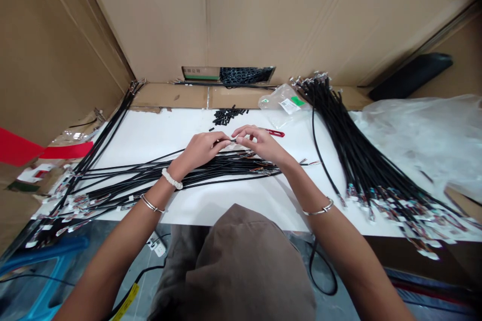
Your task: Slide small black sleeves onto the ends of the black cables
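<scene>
My left hand (205, 148) is closed in a pinch on a thin black cable (179, 152), close to the cable's end. Right beside it, my right hand (258, 140) has its thumb and fingertips together at the short black piece that shows between the hands; what lies inside that pinch is hidden. Under both hands a bundle of black cables (211, 166) lies across the white tabletop, with bare coloured wire ends to the right and white connectors (81, 203) to the left. Just beyond the hands is a pile of short black tubes (226, 115).
Red-handled snips (275, 133) lie behind my right hand. A clear plastic bag (284, 105) sits at the back. To the right is a thick bundle of black cables (350, 145) beside plastic wrap (422, 140). Cardboard walls (256, 15) enclose the table; more cables (109, 135) lie left.
</scene>
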`<state>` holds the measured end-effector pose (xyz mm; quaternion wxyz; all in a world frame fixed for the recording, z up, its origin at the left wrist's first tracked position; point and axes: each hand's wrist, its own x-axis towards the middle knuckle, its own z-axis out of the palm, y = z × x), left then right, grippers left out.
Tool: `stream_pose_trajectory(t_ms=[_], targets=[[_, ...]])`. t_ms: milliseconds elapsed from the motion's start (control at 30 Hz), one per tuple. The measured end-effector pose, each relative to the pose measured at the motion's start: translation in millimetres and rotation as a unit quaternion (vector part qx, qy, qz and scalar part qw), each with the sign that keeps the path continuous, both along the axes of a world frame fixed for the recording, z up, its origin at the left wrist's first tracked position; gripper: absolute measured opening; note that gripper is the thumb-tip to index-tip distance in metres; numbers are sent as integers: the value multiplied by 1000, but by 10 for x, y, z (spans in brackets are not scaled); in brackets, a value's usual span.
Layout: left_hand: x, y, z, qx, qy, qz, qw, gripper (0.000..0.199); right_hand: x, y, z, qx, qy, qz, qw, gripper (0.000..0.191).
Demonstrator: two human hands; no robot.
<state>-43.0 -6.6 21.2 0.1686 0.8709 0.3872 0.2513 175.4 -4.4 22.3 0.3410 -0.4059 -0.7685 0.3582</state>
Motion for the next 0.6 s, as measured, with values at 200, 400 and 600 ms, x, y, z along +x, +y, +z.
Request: stream_pose_trajectory(t_ms=[200, 400, 600], targets=[[-25, 25, 61, -189, -61, -29, 980, 32, -25, -5, -41, 5, -19, -3, 1000, 25], [8, 32, -14, -196, -149, -8, 969, 24, -55, -7, -64, -23, 5, 6, 1000, 26], [48, -6, -29, -143, -147, 17, 979, 22, -44, -12, -46, -52, 11, 10, 999, 27]])
